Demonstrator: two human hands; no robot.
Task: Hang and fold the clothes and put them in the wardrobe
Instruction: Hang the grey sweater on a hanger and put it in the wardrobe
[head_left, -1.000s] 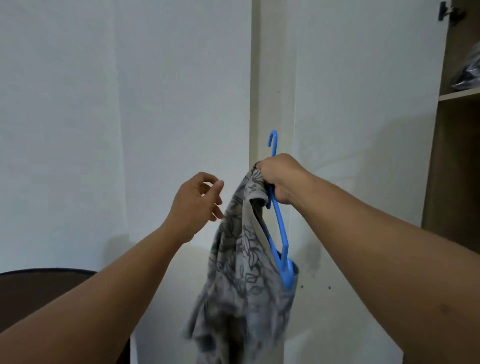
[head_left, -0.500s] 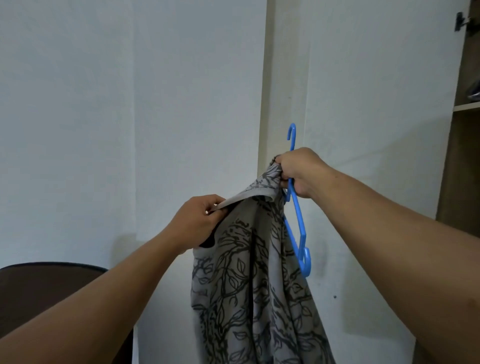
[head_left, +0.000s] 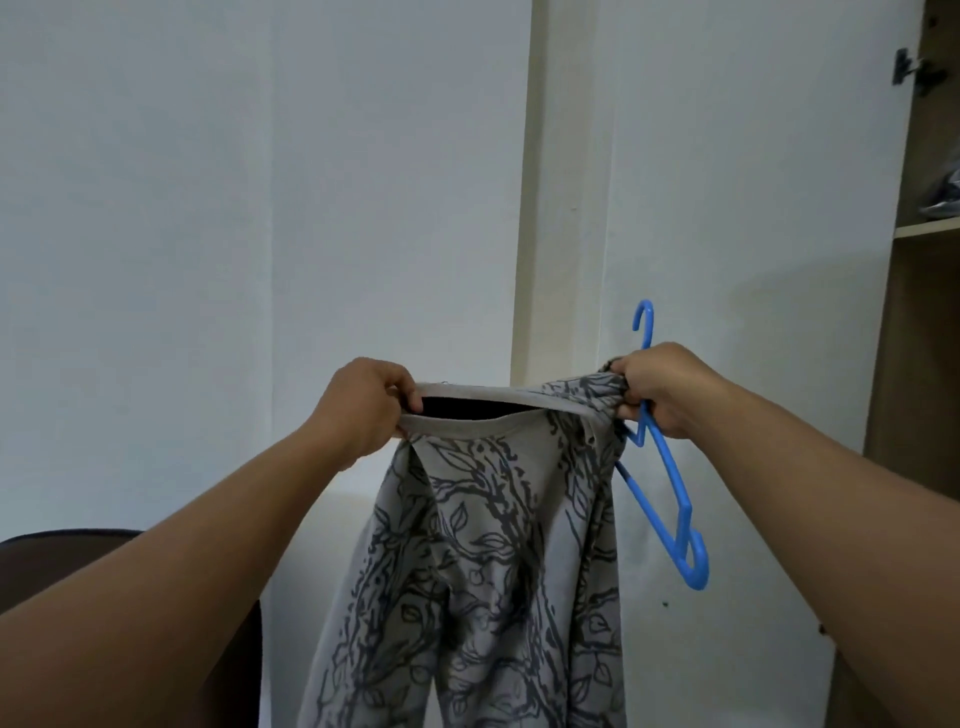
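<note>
shirt (head_left: 483, 571): soft matt grey cloth, dark leaf print | hanger (head_left: 670, 478): smooth glossy blue plastic | wardrobe (head_left: 914, 312): matt wood-look board

We see soft, even, rather dim light with a cool cast and no glare. Faint shadows fall on the wall (head_left: 727, 234) behind the hanger (head_left: 670, 467). The wide lens bends the wardrobe (head_left: 914, 312) edge at right. The shirt (head_left: 483, 561) print stays sharp; our forearms blur slightly near the bottom corners
</note>
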